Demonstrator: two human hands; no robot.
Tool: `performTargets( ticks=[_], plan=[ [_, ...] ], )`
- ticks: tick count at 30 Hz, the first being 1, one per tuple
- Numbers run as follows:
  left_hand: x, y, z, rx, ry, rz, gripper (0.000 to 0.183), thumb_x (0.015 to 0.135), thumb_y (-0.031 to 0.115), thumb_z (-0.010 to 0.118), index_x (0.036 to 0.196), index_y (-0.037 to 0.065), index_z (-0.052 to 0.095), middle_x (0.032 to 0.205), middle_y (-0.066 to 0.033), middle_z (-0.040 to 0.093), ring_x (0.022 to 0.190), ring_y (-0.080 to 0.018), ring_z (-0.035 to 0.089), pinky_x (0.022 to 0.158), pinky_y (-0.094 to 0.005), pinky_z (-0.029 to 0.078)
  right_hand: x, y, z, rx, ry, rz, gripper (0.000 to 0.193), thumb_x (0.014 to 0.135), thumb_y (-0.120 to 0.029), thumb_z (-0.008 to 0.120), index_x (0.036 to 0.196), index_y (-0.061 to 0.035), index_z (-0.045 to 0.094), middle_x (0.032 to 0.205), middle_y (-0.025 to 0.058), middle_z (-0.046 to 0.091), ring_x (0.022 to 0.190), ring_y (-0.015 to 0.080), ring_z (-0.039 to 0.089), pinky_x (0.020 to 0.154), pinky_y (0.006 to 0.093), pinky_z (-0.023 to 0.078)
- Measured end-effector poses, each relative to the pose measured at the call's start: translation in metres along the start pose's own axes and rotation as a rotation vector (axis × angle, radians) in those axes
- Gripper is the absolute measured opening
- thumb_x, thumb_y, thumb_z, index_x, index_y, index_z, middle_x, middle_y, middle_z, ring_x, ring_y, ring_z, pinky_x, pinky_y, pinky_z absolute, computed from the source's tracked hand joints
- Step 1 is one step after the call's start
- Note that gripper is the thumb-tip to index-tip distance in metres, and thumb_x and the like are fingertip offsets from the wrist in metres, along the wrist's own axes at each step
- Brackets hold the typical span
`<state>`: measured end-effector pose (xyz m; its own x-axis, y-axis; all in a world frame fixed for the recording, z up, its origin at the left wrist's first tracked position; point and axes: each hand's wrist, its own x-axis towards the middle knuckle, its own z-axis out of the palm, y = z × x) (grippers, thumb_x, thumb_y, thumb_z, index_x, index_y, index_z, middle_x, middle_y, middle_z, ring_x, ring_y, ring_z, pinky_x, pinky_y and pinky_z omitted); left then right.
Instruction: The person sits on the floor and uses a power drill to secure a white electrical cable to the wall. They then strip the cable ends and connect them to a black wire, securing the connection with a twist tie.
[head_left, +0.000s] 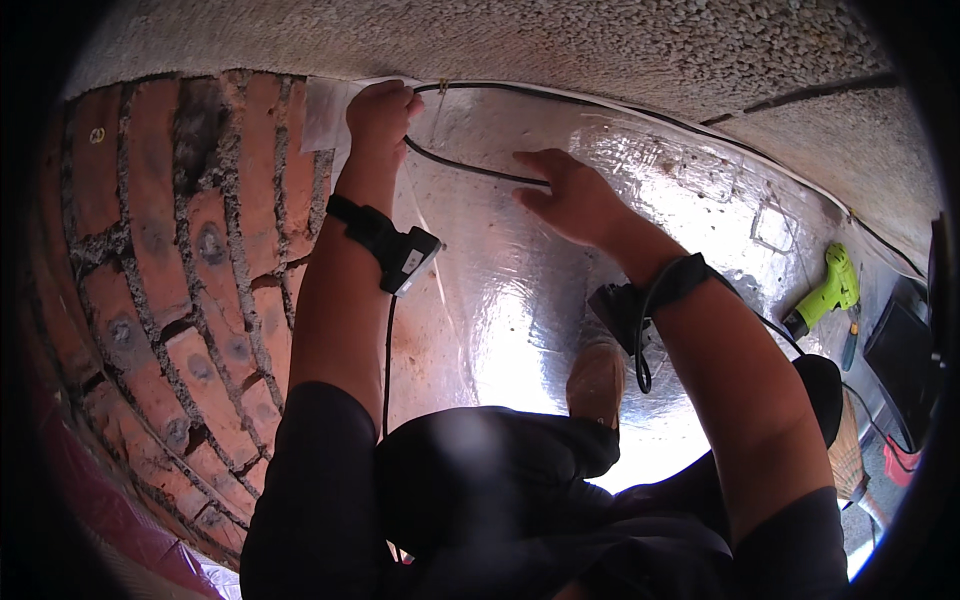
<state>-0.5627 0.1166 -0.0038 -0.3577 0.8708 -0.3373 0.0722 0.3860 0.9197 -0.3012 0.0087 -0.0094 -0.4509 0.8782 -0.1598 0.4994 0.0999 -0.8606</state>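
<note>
Black cable, long axis slanting down rightward, left hand clenched round it, right hand thumb wide, grip unclear

The floor sheet is silver, with white shine and small dark spots. To the left of this sheet, the bricks are orange-red, with grey lines between. Above the sheet, the rough surface is speckled grey-beige. Over the sheet, the cable is black.
</note>
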Motion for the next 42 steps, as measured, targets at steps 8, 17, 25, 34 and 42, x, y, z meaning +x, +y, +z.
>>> performTargets(
  ticks=[8, 17, 25, 34, 42],
  plan=[
    [-0.018, -0.002, -0.001, 0.171, 0.037, -0.04, 0.014, 0.085, 0.003, 0.062, 0.093, -0.008, 0.063, 0.08, -0.0106, 0.064, 0.069, -0.0165, 0.063, 0.061, -0.0276, 0.053, 0.012, -0.021, -0.04, 0.086, -0.287, 0.148, 0.033, 0.09, -0.032, 0.056, 0.111, -0.0086, 0.065, 0.093, 0.0144, 0.069, 0.09, 0.0306, 0.066, 0.083, 0.0366, 0.05],
    [-0.096, 0.029, -0.025, 0.38, -0.1, 0.006, 0.016, 0.084, 0.008, 0.06, 0.094, -0.003, 0.063, 0.078, -0.0072, 0.065, 0.06, -0.0085, 0.053, 0.054, -0.0224, 0.044, 0.001, -0.023, -0.035, -0.308, 0.164, -0.174, 0.046, 0.082, -0.025, 0.067, 0.123, -0.0065, 0.056, 0.121, 0.015, 0.058, 0.112, 0.0319, 0.055, 0.094, 0.0388, 0.046],
    [-0.163, 0.097, -0.038, 0.314, -0.337, -0.054, 0.012, 0.087, 0.007, 0.06, 0.097, 0.0, 0.061, 0.081, -0.006, 0.065, 0.059, -0.0052, 0.048, 0.054, -0.0194, 0.04, 0.015, -0.068, -0.022, -0.039, -0.002, -0.2, 0.043, 0.085, -0.031, 0.063, 0.123, -0.0119, 0.057, 0.11, 0.013, 0.064, 0.099, 0.0316, 0.061, 0.085, 0.0405, 0.049],
    [-0.177, 0.075, -0.016, 0.375, -0.105, 0.242, 0.011, 0.086, 0.007, 0.063, 0.094, 0.0, 0.061, 0.082, -0.0038, 0.064, 0.071, -0.0096, 0.059, 0.066, -0.0237, 0.047, 0.005, -0.084, -0.033, -0.029, 0.108, -0.232, 0.033, 0.086, -0.032, 0.061, 0.112, -0.0108, 0.063, 0.102, 0.0129, 0.066, 0.09, 0.0327, 0.063, 0.077, 0.0415, 0.05],
    [-0.206, 0.059, 0.041, 0.027, -0.27, -0.267, 0.017, 0.095, 0.021, 0.055, 0.099, 0.006, 0.062, 0.091, -0.0016, 0.066, 0.076, -0.0119, 0.061, 0.062, -0.0252, 0.045, 0.012, -0.078, -0.036, 0.004, 0.24, -0.028, 0.032, 0.088, -0.033, 0.059, 0.108, -0.008, 0.063, 0.103, 0.0158, 0.065, 0.091, 0.034, 0.063, 0.077, 0.0428, 0.05]
  ],
)
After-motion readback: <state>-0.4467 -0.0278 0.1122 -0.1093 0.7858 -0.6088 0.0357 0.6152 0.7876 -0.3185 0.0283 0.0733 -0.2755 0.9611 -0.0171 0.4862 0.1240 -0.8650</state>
